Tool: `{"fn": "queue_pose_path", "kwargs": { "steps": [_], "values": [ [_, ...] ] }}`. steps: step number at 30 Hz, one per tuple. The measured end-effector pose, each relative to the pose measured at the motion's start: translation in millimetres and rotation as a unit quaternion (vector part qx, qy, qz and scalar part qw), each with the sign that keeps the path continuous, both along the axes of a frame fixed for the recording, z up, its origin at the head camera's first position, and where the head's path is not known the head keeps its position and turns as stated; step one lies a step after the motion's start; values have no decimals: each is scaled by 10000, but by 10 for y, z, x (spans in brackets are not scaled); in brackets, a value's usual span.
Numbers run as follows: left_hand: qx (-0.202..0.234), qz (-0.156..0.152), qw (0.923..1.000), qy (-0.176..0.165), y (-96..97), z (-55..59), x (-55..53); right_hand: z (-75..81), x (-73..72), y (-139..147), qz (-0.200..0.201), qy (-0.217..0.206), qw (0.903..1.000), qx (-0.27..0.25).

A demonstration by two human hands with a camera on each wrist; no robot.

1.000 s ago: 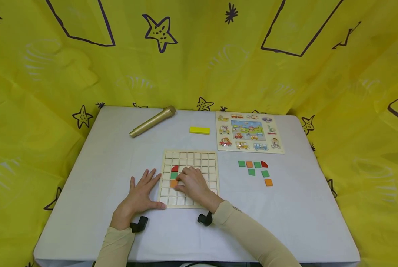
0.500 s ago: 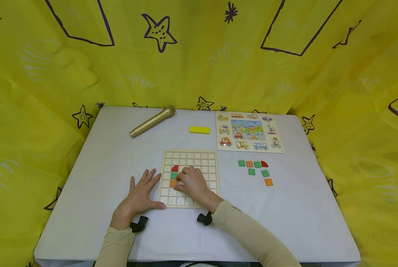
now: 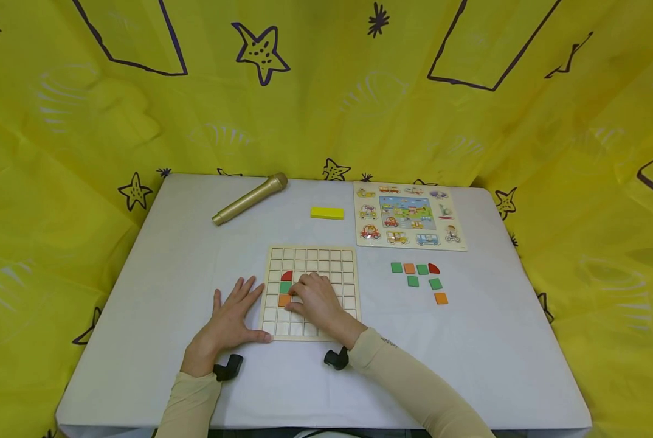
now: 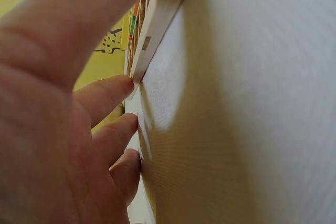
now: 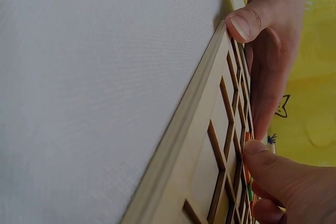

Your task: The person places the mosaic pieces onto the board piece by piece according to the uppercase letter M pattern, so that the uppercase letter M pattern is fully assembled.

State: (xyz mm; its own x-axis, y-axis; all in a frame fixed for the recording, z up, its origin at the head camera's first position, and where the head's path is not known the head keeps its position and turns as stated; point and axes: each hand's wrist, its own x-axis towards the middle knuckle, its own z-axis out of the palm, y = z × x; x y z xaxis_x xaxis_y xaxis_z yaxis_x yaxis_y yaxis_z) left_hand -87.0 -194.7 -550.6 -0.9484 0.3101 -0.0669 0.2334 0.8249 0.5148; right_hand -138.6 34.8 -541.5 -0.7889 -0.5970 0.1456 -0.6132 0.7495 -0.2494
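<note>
Left hand (image 3: 231,320) is lying spread, gripping nothing, thumb resting on corner of grid board (image 3: 312,261) at lower centre, apparently steadying it. Right hand (image 3: 321,305) is resting over board, fingers curled at orange tile (image 3: 284,300) just below green tile (image 3: 285,288); cannot tell if pinching. Loose tiles (image 3: 413,281) are lying right of centre, seemingly for easy reach.
</note>
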Motion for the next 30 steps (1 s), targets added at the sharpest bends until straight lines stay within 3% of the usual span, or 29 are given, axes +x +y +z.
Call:
{"fn": "queue_pose_path", "kwargs": {
  "steps": [14, 21, 30],
  "values": [
    [22, -3, 10000, -77, 0, 4, -9, 87, -123, 288, 429, -382, 9966, -593],
    [-19, 34, 10000, -77, -4, 1, -6, 115, -169, 454, 343, -468, 9960, -676],
    [39, 38, 9999, -105, -8, -5, -4, 168, -223, 713, 149, -703, 9909, -1140]
  ]
}}
